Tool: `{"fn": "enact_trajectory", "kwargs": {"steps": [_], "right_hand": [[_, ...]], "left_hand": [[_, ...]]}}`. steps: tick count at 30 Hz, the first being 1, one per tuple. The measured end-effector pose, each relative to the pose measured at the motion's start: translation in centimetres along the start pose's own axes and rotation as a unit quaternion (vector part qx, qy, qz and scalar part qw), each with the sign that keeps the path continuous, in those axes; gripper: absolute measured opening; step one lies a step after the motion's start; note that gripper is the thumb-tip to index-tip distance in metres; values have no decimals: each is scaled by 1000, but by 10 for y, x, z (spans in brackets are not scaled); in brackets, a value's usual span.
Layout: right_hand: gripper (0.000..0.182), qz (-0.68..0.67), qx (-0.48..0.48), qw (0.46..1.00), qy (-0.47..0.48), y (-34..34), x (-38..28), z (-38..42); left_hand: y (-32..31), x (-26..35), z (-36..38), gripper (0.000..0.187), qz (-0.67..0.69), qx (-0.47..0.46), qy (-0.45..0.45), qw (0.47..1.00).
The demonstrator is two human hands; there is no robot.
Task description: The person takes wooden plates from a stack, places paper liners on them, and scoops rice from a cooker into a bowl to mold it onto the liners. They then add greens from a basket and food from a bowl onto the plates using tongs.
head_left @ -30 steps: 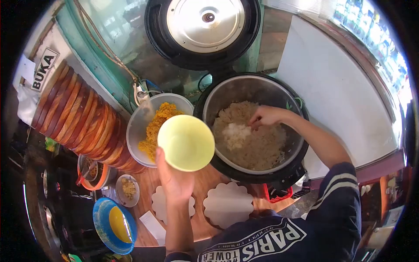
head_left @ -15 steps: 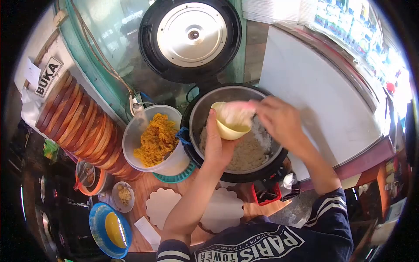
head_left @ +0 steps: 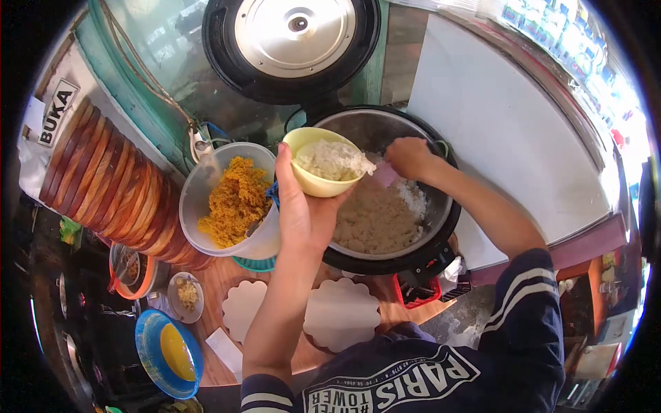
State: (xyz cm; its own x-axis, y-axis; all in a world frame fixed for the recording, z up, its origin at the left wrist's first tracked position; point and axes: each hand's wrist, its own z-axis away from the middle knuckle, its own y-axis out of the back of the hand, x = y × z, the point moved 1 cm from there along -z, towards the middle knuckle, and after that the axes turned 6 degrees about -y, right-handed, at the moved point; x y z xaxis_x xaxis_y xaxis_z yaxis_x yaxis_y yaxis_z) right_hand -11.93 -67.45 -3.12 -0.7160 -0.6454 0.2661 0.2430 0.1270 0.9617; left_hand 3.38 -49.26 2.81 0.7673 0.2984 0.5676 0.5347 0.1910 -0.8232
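My left hand grips a pale yellow bowl, tilted above the left side of the rice cooker. White rice fills the bowl, and a clump hangs over its right edge. My right hand is closed around a pink rice paddle, whose blade points down at the rice in the cooker's pot. Part of the paddle is hidden by my fingers. Behind the pot, the cooker's lid stands raised.
Left of the cooker is a clear tub of yellow rice. Stacked wooden plates lean at the left. A blue basin, a small dish and scalloped paper sheets are on the wooden table.
My right hand has lowered the paddle from the bowl into the pot. My left hand has moved the bowl up and left, and its rice shows more clearly. The view has shifted slightly.
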Motion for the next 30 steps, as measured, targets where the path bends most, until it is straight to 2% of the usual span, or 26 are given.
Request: {"fn": "enact_trajectory", "kwargs": {"steps": [2, 4, 5, 8, 9, 11, 18, 20, 21, 23, 24, 26, 29, 30], "right_hand": [[16, 36, 10, 999, 25, -40, -7, -20], [11, 57, -18, 990, 127, -71, -8, -35], [11, 57, -19, 990, 128, -82, -7, -40], [8, -46, -115, 967, 222, -100, -11, -46], [8, -46, -118, 967, 222, -95, -13, -47], [12, -94, -207, 941, 251, -79, -20, -43], [13, -118, -247, 923, 271, -57, -27, -33], [18, -227, -292, 894, 252, -41, -29, -18], [18, -228, -291, 895, 250, -48, -30, -14], [23, -299, -353, 847, 261, -67, -30, -13], [23, -300, -349, 849, 259, -59, -26, -9], [22, -292, -364, 863, 193, -42, -15, -4], [24, -271, -373, 871, 169, -26, 18, -3], [23, -301, -336, 879, 155, -2, 28, 9]], "left_hand": [[2, 6, 3, 61, 8, 4, 5, 1000], [5, 11, 3, 64, 2, 3, 1, 1000], [7, 13, 4, 64, 3, 4, 1, 1000], [11, 19, 3, 66, -3, 11, 7, 1000], [12, 21, 2, 66, -5, 11, 5, 1000], [14, 21, 1, 66, -6, 13, 10, 1000], [15, 26, 1, 64, -2, 23, -8, 1000], [15, 26, 1, 62, -8, 31, -12, 999], [15, 26, 2, 63, -6, 22, -7, 1000], [14, 25, 2, 63, -4, 6, -4, 1000], [13, 24, 2, 63, 0, 4, -5, 1000], [12, 23, 3, 63, 1, -3, -7, 1000], [13, 23, 8, 62, -4, -3, -16, 1000], [12, 22, 8, 62, -8, 9, -22, 1000]]}}
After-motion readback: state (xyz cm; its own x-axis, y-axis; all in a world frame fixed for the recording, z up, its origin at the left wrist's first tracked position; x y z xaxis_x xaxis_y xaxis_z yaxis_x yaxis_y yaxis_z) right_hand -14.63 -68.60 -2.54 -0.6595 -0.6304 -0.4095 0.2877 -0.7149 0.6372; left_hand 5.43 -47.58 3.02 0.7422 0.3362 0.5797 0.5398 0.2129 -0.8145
